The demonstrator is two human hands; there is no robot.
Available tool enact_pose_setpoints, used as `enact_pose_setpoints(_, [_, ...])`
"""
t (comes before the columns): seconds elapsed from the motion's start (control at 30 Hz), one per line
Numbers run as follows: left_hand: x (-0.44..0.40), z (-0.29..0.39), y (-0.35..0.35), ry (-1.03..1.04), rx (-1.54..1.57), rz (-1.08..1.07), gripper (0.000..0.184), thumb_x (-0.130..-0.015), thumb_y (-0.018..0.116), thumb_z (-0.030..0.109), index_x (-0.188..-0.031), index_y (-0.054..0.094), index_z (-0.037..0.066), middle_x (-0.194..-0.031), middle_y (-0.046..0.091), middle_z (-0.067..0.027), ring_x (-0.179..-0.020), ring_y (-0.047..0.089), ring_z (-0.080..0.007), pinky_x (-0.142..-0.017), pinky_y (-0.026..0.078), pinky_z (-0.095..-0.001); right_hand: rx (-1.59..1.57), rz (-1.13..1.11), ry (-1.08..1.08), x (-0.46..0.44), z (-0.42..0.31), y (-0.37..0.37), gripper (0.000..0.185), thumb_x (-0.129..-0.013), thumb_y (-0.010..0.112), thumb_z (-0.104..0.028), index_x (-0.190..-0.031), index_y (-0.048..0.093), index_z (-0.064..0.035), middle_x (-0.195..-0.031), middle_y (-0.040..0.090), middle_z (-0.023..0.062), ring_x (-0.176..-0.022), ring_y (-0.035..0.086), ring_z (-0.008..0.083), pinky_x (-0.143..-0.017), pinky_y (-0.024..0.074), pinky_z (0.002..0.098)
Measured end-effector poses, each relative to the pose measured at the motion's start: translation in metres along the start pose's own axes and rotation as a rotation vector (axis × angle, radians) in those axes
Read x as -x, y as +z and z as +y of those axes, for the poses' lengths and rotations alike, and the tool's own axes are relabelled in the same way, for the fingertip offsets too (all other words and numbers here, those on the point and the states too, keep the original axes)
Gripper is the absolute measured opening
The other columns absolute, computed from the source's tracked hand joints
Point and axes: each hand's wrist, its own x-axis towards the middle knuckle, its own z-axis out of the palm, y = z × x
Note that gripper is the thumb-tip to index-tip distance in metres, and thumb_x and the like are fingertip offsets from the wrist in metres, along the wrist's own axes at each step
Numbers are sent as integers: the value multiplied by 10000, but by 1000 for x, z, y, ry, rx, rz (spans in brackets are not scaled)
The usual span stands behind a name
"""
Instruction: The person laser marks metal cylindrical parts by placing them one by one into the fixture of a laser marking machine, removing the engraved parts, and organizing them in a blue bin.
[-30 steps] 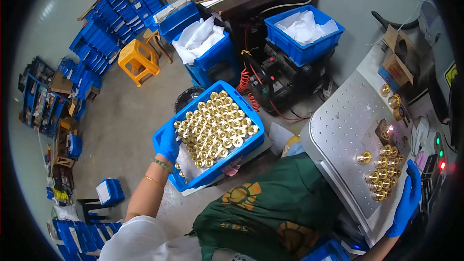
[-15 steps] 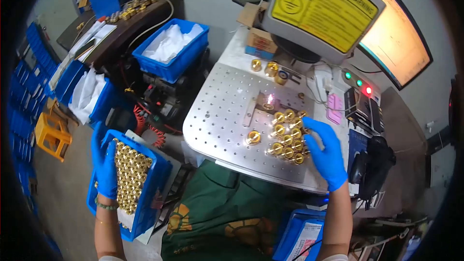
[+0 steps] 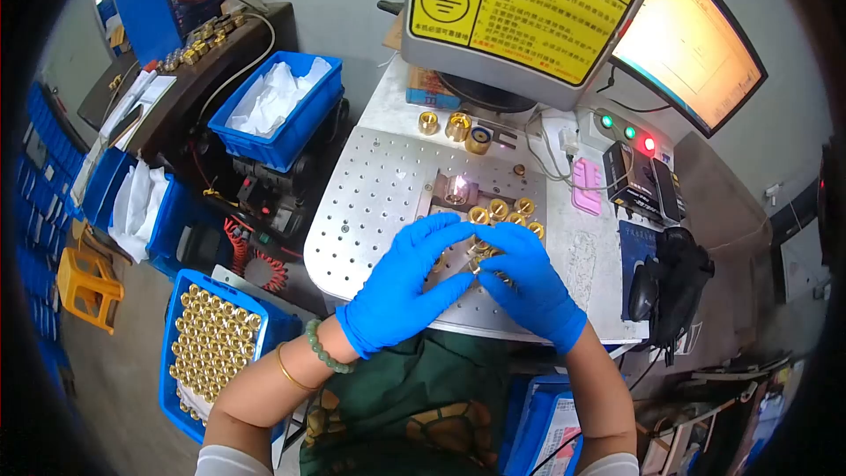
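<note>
Both hands wear blue gloves and meet around a cluster of brass threaded fittings (image 3: 498, 210) on a perforated metal plate (image 3: 352, 203). My left hand (image 3: 405, 282) is at the cluster's left side, its thumb and index finger apart. Opposite it, my right hand (image 3: 533, 286) curves over the near right side, fingers spread. Several fittings are partly hidden beneath the fingers, and whether any is gripped is hard to make out. Just beyond the hands, a brass fitting (image 3: 456, 190) sits at a small metal fixture, with a bright pinkish light spot on it.
A blue bin (image 3: 273, 313) full of brass fittings stands at lower left. Larger brass pieces (image 3: 457, 127) sit at the plate's back. A machine head with a yellow warning label (image 3: 520, 9) overhangs the back. A pink tray (image 3: 586, 185) and a monitor (image 3: 696, 44) are at right.
My left hand has moved from the blue bin to the cluster on the plate. My right hand has shifted left over the fittings. The camera view has shifted too.
</note>
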Motion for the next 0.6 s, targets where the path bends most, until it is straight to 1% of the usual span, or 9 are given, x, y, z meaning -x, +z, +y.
enact_pose_setpoints(0.03, [-3,2,2,4,0,-3,514,-861,629,150,-1340,455,84,-1297,476,-151,-1144,490,-300,-961,416,-380,2,4,2,-1,2,-2,129,-762,674,-95,-876,634,-48,-1251,555,144,-1156,506,348,-969,403,428])
enact_pose_setpoints(0.1, [-8,9,4,-693,721,-79,421,-958,508,226,-1343,442,69,-1220,537,-120,-1016,572,-246,-875,472,-339,-403,104,151,-3,2,-5,153,-803,662,-73,-948,636,-30,-1290,538,150,-1199,490,334,-1012,377,406])
enact_pose_setpoints(0.13, [-10,4,8,-676,907,-50,408,-1006,406,284,-1349,430,63,-1132,576,-95,-898,618,-197,-805,507,-298,-402,108,152,-5,1,-7,153,-803,662,-73,-948,636,-30,-1290,538,150,-1199,490,334,-1012,377,406])
enact_pose_setpoints(0.17, [-11,0,9,-674,906,-53,408,-1006,406,284,-1349,430,63,-1132,576,-95,-898,618,-197,-805,507,-298,-494,90,169,-7,-1,-8,190,-814,659,-74,-996,632,-30,-1299,536,149,-1206,491,322,-1015,377,393])
enact_pose_setpoints(0.23, [-16,-5,8,-794,1478,-224,418,-1002,410,297,-1356,427,74,-1113,579,-99,-875,628,-193,-810,516,-295,-585,75,185,-9,-1,-10,226,-824,656,-75,-1044,627,-31,-1307,533,148,-1213,492,310,-1018,376,379])
enact_pose_setpoints(0.33, [-21,-2,4,-817,1442,-162,436,-976,486,240,-1369,402,68,-1133,575,-97,-889,630,-186,-807,522,-297,-618,102,196,-11,-3,-11,300,-815,666,-81,-1106,608,-37,-1288,544,152,-1211,498,312,-1021,380,378])
enact_pose_setpoints(0.43, [-25,-2,7,-818,1313,-53,492,-938,565,194,-1371,382,51,-1122,575,-93,-917,621,-175,-807,517,-283,-341,192,220,-21,-15,-20,375,-796,685,-104,-1154,588,-53,-1227,583,154,-1134,550,319,-978,414,381])
enact_pose_setpoints(0.5, [-28,-3,8,-815,1225,5,530,-914,607,172,-1372,373,42,-1106,574,-87,-934,615,-166,-805,514,-273,-122,133,34,-31,-21,-27,398,-764,711,-145,-1134,589,-65,-1062,636,142,-988,595,316,-852,460,397])
enact_pose_setpoints(0.6, [-31,-6,9,-792,1080,0,562,-890,645,174,-1362,376,30,-1058,578,-72,-945,598,-143,-806,502,-256,110,108,22,-36,-24,-29,392,-740,723,-181,-1093,591,-74,-902,635,120,-834,595,316,-716,450,411])
